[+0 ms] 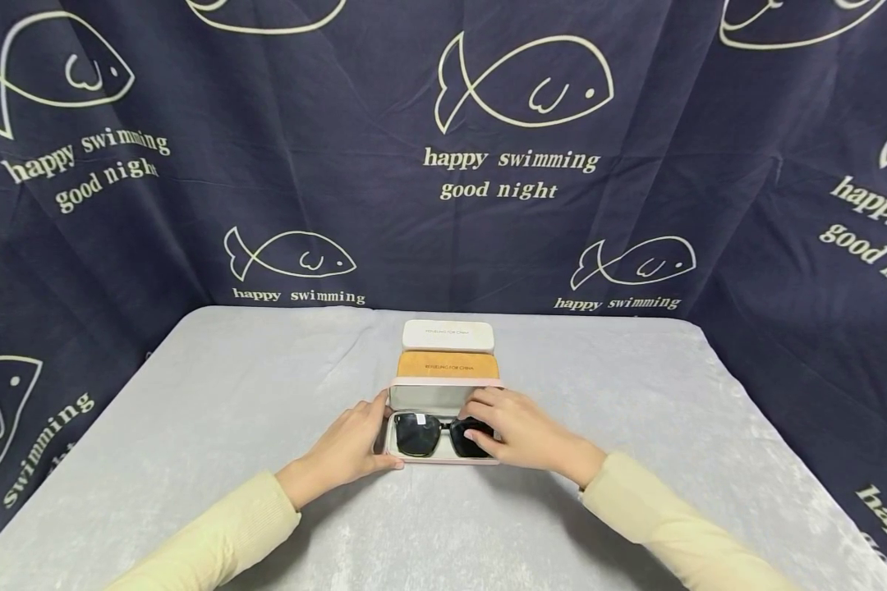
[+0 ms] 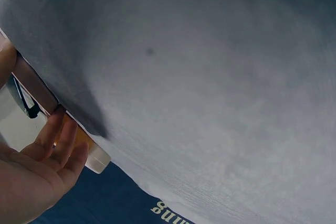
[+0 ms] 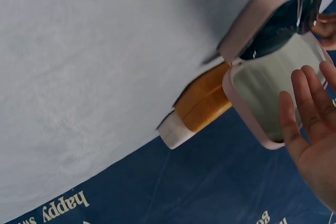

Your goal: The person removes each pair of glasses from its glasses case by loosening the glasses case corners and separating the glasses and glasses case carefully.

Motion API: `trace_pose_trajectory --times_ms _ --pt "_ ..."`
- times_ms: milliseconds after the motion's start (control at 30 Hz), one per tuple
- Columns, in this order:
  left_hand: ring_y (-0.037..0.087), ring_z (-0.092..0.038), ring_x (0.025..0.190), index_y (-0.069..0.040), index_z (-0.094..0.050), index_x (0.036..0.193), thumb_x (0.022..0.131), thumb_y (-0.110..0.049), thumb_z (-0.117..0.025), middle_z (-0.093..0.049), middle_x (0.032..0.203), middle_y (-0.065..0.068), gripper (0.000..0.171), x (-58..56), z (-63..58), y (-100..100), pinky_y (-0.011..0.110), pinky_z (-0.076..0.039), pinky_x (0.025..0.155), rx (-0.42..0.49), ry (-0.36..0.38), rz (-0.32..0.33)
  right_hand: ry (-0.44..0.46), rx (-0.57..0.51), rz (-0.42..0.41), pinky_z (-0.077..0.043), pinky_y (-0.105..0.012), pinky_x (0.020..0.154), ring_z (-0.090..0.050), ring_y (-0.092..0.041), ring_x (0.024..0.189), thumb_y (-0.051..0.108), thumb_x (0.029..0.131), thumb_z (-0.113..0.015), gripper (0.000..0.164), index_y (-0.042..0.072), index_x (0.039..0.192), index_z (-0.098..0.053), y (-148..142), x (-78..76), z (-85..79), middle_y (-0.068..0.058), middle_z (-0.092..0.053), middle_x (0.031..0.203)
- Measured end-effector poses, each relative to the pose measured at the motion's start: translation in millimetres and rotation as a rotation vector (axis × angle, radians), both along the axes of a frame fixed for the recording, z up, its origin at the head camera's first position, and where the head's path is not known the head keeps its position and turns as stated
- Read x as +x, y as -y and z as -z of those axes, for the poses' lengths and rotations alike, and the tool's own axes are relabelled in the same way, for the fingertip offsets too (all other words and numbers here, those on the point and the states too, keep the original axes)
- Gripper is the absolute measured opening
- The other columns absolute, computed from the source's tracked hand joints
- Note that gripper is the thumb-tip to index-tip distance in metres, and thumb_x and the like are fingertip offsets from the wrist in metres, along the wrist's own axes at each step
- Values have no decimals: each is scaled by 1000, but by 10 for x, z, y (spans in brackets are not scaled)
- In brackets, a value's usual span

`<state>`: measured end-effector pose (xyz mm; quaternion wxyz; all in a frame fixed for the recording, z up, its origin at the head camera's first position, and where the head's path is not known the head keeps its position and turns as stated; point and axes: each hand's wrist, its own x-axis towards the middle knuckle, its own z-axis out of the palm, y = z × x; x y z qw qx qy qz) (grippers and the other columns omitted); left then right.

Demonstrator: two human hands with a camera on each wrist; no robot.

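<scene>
An open glasses case [image 1: 443,461] with a pink rim and pale lining sits on the table, its lid [image 1: 429,399] raised at the back. In its base lie dark sunglasses [image 1: 417,435], lenses up. My left hand [image 1: 343,447] grips the case's left end, thumb at the front corner and fingers towards the hinge. Over the right lens reaches my right hand [image 1: 521,427], its thumb and a fingertip on the sunglasses near the bridge. In the right wrist view its other fingers [image 3: 311,103] extend fairly straight in front of the lid's lining [image 3: 262,85].
Directly behind the lid stands an orange case [image 1: 448,364], with a white case [image 1: 448,335] behind that; both are closed. A pale grey cloth covers the table [image 1: 266,377]. A dark blue curtain [image 1: 384,164] printed with fish hangs around the back and sides.
</scene>
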<state>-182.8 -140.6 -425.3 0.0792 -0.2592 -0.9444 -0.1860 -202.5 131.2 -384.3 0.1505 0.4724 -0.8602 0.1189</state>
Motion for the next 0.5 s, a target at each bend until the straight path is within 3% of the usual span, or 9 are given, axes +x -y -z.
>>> trace_pose_trajectory --times_ms 500 --pt "26 -58 97 9 -30 135 63 -44 -79 -62 109 11 102 -1 -4 -3 42 -47 86 6 10 0 -75 40 55 -48 -30 74 -54 -11 84 24 84 -62 14 15 95 -64 107 -11 158 6 -58 89"
